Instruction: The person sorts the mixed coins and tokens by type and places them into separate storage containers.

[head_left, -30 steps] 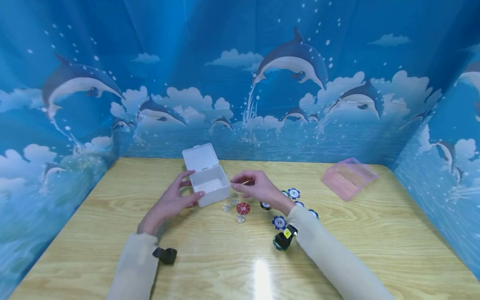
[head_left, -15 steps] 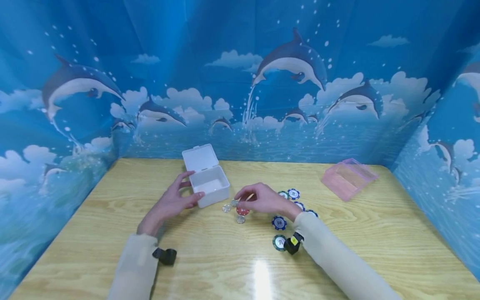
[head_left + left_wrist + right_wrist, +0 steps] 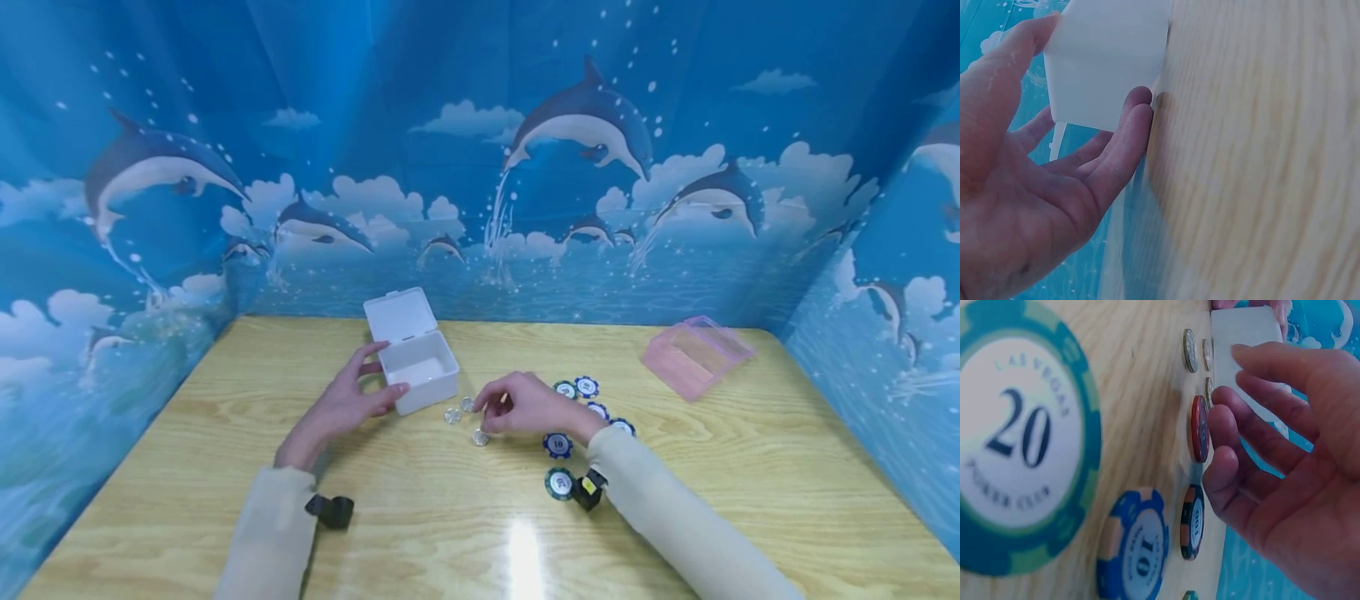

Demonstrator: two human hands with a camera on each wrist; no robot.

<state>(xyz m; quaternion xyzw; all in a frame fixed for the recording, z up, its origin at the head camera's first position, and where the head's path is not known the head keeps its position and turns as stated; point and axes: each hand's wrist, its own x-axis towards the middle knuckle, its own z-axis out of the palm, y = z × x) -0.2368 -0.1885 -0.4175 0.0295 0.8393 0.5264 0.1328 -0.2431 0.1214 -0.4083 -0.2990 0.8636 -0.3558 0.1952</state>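
My left hand (image 3: pixel 347 403) holds the white plastic box (image 3: pixel 431 395) at its left end, thumb on the front side and fingers toward the back. The lid (image 3: pixel 401 315) is flipped back. Over the loose pieces right of the box hovers my right hand (image 3: pixel 528 406), fingers bent, with a gap between thumb and fingers and nothing in them. Below its fingertips in the right wrist view stand a red poker chip (image 3: pixel 1200 429) and silver coins (image 3: pixel 1190 350). From the head, the hand hides the red chip; a coin (image 3: pixel 480 437) shows at its thumb.
Blue poker chips (image 3: pixel 558 445) and green ones (image 3: pixel 559 483) lie around the right forearm. A black chip (image 3: pixel 1192 522) is hidden from the head view by the right hand. A pink translucent container (image 3: pixel 696 357) stands at the back right, before a dolphin-print curtain (image 3: pixel 420 150).
My right hand has moved from beside the box toward me, down over the coins and the red chip, which it now covers. The left hand and the box have stayed still.
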